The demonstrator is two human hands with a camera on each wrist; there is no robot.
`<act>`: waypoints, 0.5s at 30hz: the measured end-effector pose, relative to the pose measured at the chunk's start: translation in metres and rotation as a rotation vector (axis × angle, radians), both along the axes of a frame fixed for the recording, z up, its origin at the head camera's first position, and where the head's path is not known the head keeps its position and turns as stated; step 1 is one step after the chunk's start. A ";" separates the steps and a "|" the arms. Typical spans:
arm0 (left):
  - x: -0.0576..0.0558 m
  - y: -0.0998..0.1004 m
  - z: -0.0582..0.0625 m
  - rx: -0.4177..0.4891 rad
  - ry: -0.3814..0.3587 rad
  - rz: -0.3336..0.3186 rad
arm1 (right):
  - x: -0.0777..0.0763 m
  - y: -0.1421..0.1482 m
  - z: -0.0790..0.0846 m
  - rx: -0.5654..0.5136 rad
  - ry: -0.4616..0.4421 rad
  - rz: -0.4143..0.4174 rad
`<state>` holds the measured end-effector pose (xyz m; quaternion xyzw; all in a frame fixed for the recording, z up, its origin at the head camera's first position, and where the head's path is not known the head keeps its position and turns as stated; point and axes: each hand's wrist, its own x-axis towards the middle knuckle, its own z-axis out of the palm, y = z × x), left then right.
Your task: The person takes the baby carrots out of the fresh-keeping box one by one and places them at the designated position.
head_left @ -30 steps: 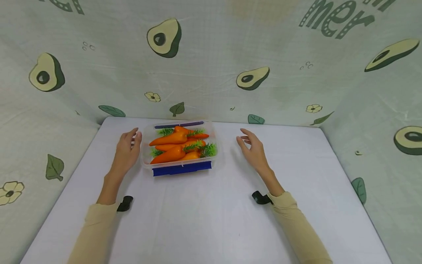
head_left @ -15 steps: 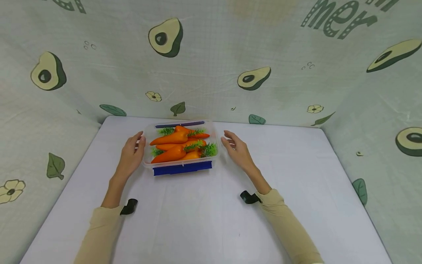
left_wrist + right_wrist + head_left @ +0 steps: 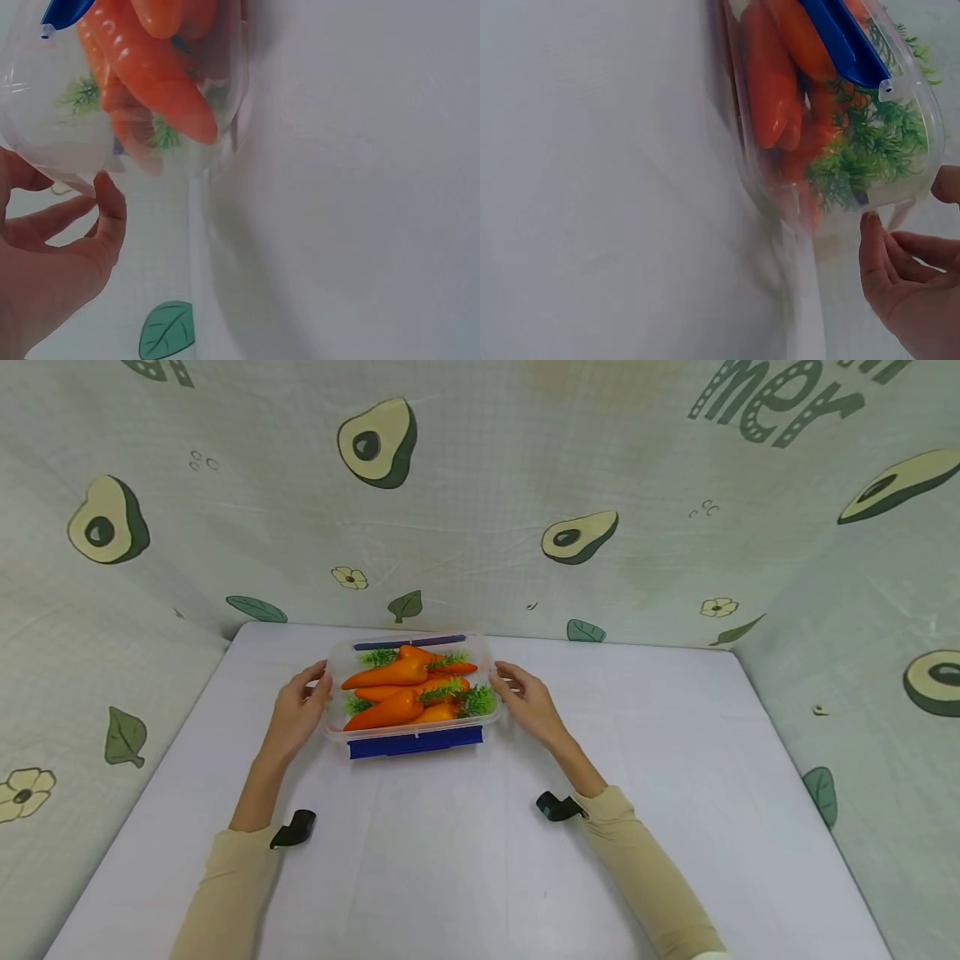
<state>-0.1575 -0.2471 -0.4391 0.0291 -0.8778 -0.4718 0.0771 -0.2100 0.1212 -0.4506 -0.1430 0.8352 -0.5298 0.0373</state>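
A clear plastic food container [image 3: 333, 724] with blue side clips sits at the back left of the white table. Inside lie several orange toy carrots [image 3: 390, 710] with green leafy tops. My left hand [image 3: 297, 708] holds the container's left end, its thumb and fingers bent at the rim. At the opposite end, my right hand [image 3: 528, 702] grips the rim, with fingertips beneath it and the thumb above in the right wrist view. One long blue clip [image 3: 416, 742] hangs down along the near side; another blue clip [image 3: 408, 643] runs along the far side.
The white table [image 3: 450, 860] ends at the back against a hanging cloth [image 3: 480, 510] printed with avocados and leaves. The cloth also rises at both sides. A black wrist camera [image 3: 294, 828] sits on the left sleeve and another black camera [image 3: 558, 807] on the right.
My right hand has moved left from the bare table to the container's right end. The left hand has shifted slightly right onto the left end. The container stays in about the same place.
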 end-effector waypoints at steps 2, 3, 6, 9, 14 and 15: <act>0.000 -0.001 0.002 0.039 0.002 -0.005 | -0.001 0.000 0.001 -0.016 -0.019 -0.005; 0.000 -0.002 0.002 0.059 -0.002 -0.007 | -0.002 0.000 0.001 -0.026 -0.027 -0.005; 0.001 -0.003 0.004 0.092 -0.021 -0.015 | -0.003 0.000 0.004 -0.048 -0.052 -0.003; 0.001 -0.004 0.005 0.109 -0.042 -0.018 | -0.005 0.001 0.005 -0.056 -0.068 -0.003; 0.001 -0.003 0.006 0.120 -0.075 -0.021 | -0.005 0.004 0.008 -0.070 -0.092 -0.014; 0.001 -0.003 0.006 0.120 -0.081 -0.023 | -0.005 0.005 0.009 -0.077 -0.099 -0.015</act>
